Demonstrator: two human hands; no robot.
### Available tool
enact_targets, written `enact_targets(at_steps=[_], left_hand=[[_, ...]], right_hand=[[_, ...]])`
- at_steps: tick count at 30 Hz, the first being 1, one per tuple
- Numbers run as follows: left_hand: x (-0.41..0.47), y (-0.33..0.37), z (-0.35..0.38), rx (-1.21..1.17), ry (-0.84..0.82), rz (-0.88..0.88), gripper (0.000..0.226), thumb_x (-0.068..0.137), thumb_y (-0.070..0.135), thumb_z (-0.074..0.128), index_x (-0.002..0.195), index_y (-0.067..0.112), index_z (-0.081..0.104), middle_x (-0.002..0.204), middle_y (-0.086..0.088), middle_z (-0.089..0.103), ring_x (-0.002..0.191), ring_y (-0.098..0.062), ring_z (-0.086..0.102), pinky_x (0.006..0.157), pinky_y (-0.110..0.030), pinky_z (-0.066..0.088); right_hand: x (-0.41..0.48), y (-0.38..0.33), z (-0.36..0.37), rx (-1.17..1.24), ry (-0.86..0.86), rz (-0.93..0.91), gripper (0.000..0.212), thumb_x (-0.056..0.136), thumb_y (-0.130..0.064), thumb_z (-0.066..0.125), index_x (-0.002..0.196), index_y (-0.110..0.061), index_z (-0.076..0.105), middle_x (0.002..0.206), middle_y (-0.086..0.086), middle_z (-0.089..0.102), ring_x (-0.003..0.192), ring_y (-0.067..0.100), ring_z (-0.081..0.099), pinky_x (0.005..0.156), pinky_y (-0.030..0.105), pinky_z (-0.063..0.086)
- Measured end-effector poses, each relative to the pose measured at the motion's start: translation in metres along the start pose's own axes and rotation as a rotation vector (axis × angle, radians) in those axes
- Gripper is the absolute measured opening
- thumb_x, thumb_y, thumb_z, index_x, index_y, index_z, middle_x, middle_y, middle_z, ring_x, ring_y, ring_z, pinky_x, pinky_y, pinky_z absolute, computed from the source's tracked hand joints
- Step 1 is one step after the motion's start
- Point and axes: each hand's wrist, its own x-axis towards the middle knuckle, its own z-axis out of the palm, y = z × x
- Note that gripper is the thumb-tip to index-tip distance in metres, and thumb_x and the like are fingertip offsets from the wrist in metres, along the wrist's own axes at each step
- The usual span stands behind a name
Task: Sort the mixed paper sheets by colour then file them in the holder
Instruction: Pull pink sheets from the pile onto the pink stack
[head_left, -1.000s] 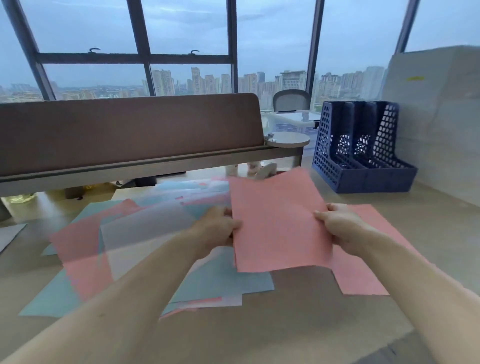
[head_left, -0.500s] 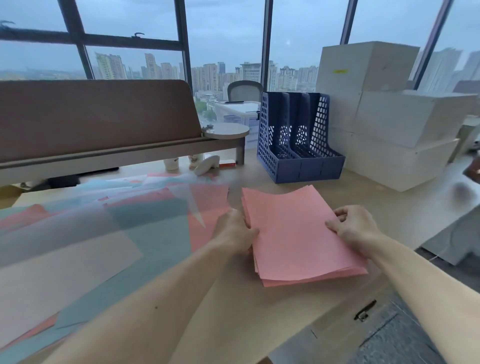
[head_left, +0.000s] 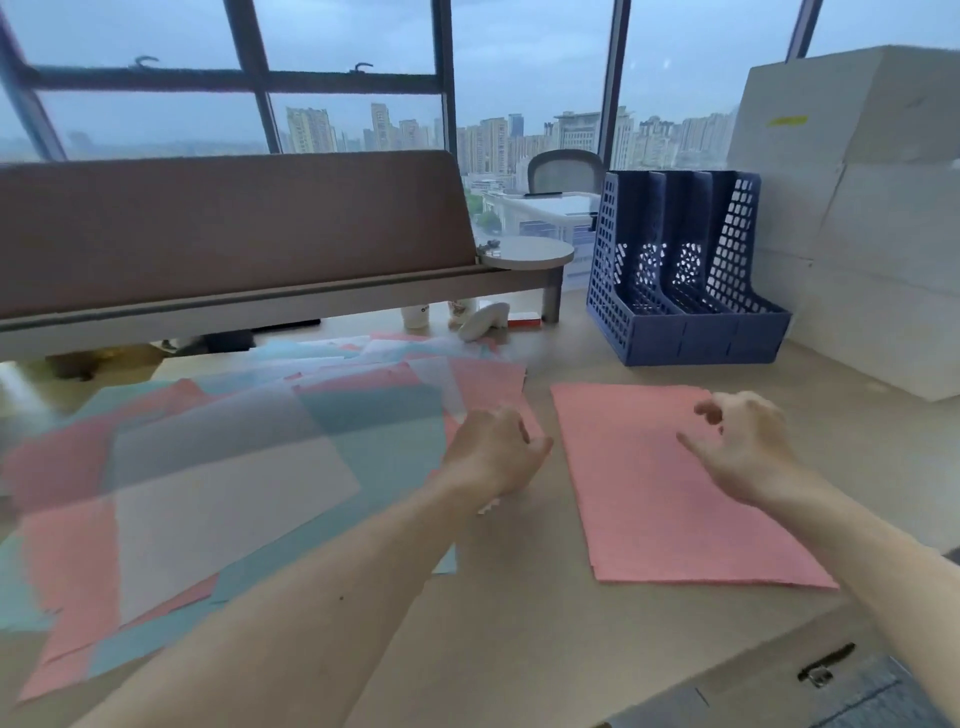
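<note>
A squared-up stack of pink sheets (head_left: 660, 499) lies flat on the wooden desk (head_left: 519, 634) in front of me. My right hand (head_left: 748, 447) hovers over its far right part, fingers loosely curled, holding nothing. My left hand (head_left: 493, 452) hangs just left of the stack, fingers loosely curled, empty. To the left spreads a mixed heap of pink, blue-green and white sheets (head_left: 223, 483). The blue three-slot file holder (head_left: 685, 270) stands upright at the back right, its slots without paper.
White boxes (head_left: 862, 218) are stacked right of the holder. A brown partition panel (head_left: 228, 228) with a small round shelf (head_left: 527, 253) runs along the back. Small white items (head_left: 483, 319) lie under it. The desk's front edge and a drawer latch (head_left: 826, 665) are at lower right.
Both hands carried a pink sheet to the right, squared it onto the pink stack, then let go and lifted off. The view swung right, then partly back left.
</note>
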Motion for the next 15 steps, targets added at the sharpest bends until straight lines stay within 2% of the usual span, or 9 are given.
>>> enact_targets(at_steps=[2,6,7,9,11,12,14,15], left_hand=[[-0.005,-0.028,-0.031,0.047,0.045,-0.038,0.046,0.093,0.04,0.063,0.056,0.013,0.056,0.061,-0.003,0.058,0.067,-0.024,0.06,0.058,-0.027,0.041],[-0.027,-0.106,-0.097,0.072,0.14,-0.204,0.03,0.091,0.04,0.066,0.075,0.014,0.065,0.077,-0.004,0.068,0.08,-0.024,0.065,0.069,-0.031,0.05],[-0.036,-0.126,-0.114,0.1,0.164,-0.254,0.028,0.09,0.04,0.067,0.077,0.016,0.065,0.08,-0.004,0.068,0.082,-0.025,0.065,0.07,-0.032,0.05],[-0.057,-0.166,-0.144,0.15,0.187,-0.361,0.024,0.089,0.04,0.067,0.087,0.017,0.064,0.089,-0.003,0.066,0.087,-0.025,0.063,0.073,-0.032,0.051],[-0.079,-0.202,-0.168,0.185,0.175,-0.484,0.03,0.088,0.039,0.067,0.102,0.014,0.06,0.102,-0.003,0.063,0.096,-0.025,0.06,0.079,-0.033,0.052],[-0.089,-0.218,-0.177,0.192,0.169,-0.549,0.036,0.087,0.04,0.068,0.108,0.014,0.056,0.108,-0.003,0.061,0.1,-0.026,0.058,0.08,-0.034,0.052],[-0.102,-0.244,-0.191,0.143,0.173,-0.654,0.049,0.083,0.043,0.073,0.118,0.014,0.053,0.115,-0.006,0.058,0.107,-0.028,0.057,0.083,-0.035,0.053],[-0.105,-0.253,-0.195,0.079,0.176,-0.688,0.054,0.082,0.043,0.076,0.119,0.013,0.053,0.115,-0.006,0.058,0.108,-0.028,0.057,0.087,-0.036,0.054]], right_hand=[[-0.002,-0.049,0.01,0.089,-0.066,-0.122,0.035,0.087,-0.034,0.074,0.113,-0.012,0.069,0.104,0.004,0.069,0.094,0.022,0.063,0.087,0.035,0.05],[-0.02,-0.16,0.047,0.234,-0.279,-0.282,0.031,0.09,-0.042,0.068,0.109,-0.018,0.07,0.101,-0.001,0.068,0.09,0.017,0.062,0.081,0.029,0.049],[-0.026,-0.187,0.057,0.266,-0.348,-0.297,0.029,0.09,-0.042,0.068,0.104,-0.017,0.07,0.098,0.001,0.068,0.088,0.018,0.062,0.079,0.03,0.05],[-0.04,-0.235,0.078,0.29,-0.461,-0.333,0.025,0.09,-0.041,0.069,0.085,-0.017,0.065,0.081,-0.001,0.063,0.078,0.019,0.058,0.071,0.029,0.046],[-0.054,-0.275,0.096,0.316,-0.531,-0.342,0.033,0.087,-0.043,0.071,0.073,-0.016,0.057,0.07,0.001,0.053,0.072,0.021,0.052,0.064,0.03,0.038],[-0.059,-0.29,0.106,0.33,-0.566,-0.338,0.035,0.085,-0.045,0.072,0.081,-0.012,0.062,0.077,0.004,0.058,0.078,0.023,0.057,0.068,0.031,0.042],[-0.068,-0.315,0.119,0.322,-0.597,-0.311,0.059,0.08,-0.052,0.075,0.112,-0.004,0.062,0.106,0.008,0.062,0.104,0.028,0.06,0.086,0.034,0.049],[-0.07,-0.323,0.124,0.296,-0.601,-0.299,0.065,0.077,-0.055,0.077,0.114,-0.004,0.058,0.107,0.006,0.059,0.106,0.028,0.058,0.087,0.034,0.048]])
